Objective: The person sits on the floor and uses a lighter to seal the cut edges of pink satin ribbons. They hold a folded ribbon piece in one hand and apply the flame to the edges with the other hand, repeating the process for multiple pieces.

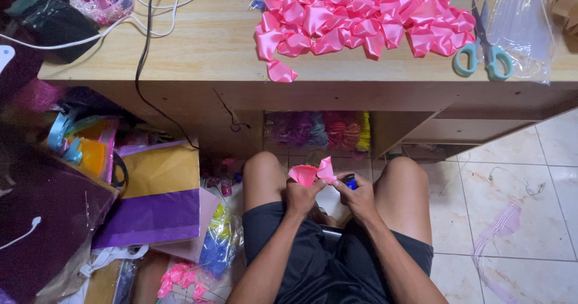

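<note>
My left hand (301,195) pinches a folded pink ribbon piece (313,172) just above my knees. My right hand (356,197) is closed around a small blue lighter (350,181), its top right beside the ribbon's edge. Both hands meet between my bare knees, over dark shorts. A large heap of folded pink ribbon pieces (361,15) lies on the wooden table (198,51) ahead, with one piece (280,72) at the table's front edge.
Teal-handled scissors (484,54) lie on a clear plastic bag (521,27) at the table's right. Cables (144,45) trail off the left side. Coloured paper sheets (153,201), bags and ribbon scraps crowd the floor at left; tiled floor (518,189) at right.
</note>
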